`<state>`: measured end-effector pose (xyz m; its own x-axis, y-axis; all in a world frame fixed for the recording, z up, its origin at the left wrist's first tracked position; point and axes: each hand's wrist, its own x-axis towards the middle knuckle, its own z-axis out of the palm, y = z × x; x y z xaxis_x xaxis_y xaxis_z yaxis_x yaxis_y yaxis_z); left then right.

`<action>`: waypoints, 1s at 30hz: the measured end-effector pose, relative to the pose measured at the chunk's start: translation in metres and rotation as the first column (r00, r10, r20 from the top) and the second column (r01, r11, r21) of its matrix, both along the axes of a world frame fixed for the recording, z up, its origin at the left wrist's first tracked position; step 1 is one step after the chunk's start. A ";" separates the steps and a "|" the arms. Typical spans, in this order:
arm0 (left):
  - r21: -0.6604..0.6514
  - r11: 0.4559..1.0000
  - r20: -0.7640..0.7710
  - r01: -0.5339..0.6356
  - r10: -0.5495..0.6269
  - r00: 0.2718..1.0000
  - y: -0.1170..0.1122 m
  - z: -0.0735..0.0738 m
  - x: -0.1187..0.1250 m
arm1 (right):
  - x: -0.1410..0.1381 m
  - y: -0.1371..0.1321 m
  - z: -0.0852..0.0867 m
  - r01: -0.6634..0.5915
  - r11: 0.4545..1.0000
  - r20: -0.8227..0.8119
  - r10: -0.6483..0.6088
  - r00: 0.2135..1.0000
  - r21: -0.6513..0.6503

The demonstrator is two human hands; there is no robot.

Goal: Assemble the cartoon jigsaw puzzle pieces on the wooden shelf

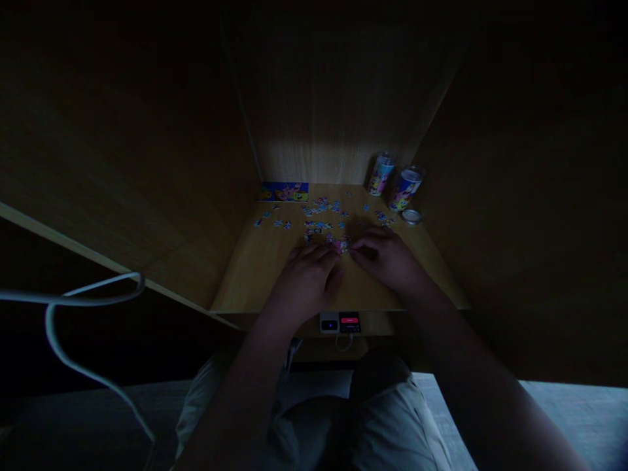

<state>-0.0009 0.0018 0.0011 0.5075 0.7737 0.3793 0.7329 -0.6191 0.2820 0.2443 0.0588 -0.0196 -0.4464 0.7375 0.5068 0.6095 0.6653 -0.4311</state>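
A small joined patch of jigsaw puzzle pieces (338, 246), with pink and light colours, lies on the wooden desk (255, 275) between my hands. My left hand (311, 271) rests over its left side, fingers laid down loosely and the thumb apart; the fingertips partly cover the pieces. At the patch's right edge, my right hand (380, 255) has thumb and index finger pinched on a puzzle piece (346, 246), mostly hidden by the fingers. Loose puzzle pieces (321, 205) are scattered just beyond my hands. The light is very dim, so small details are unclear.
Two printed cans (381, 175) (406, 190) stand at the back right, beside a round lid (411, 216). A colourful picture sheet (283, 191) lies at the back left. Wooden panels enclose the desk. Below its edge are a phone (350, 322) and a white device (329, 323).
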 end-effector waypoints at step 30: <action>0.010 1.000 0.014 0.005 -0.005 1.000 0.001 -0.002 0.000 | -0.005 0.000 -0.001 0.058 0.996 -0.002 -0.058 0.998 0.071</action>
